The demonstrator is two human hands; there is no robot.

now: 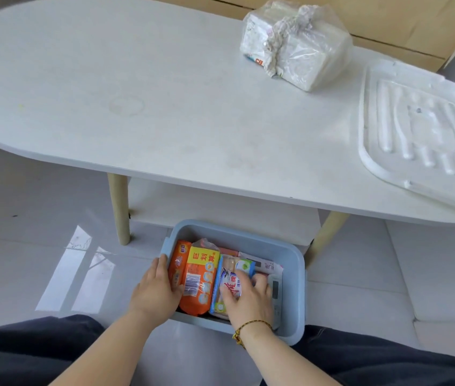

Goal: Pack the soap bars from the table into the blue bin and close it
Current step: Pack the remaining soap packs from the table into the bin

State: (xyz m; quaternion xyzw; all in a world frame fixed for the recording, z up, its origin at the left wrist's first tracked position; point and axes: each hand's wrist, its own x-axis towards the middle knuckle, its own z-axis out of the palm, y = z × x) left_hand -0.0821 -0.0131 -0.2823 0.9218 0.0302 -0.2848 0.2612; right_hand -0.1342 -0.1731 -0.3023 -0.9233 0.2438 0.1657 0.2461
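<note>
The blue bin (293, 274) sits open on the floor in front of the white table (165, 107). Inside lie several wrapped soap bars, among them an orange pack (195, 282) and a pale blue pack (230, 277). My left hand (156, 288) grips the bin's left wall, thumb inside against the orange pack. My right hand (251, 296) lies fingers down on the pale blue pack inside the bin. A clear-wrapped bundle of white soap bars (296, 48) stands on the table's far right. The white bin lid (421, 135) lies on the table's right end.
The table has a lower shelf (220, 210) and pale wooden legs (119, 207) just behind the bin. Cardboard (388, 18) stands behind the table. My dark-trousered knees (25, 352) flank the bin on a grey tiled floor.
</note>
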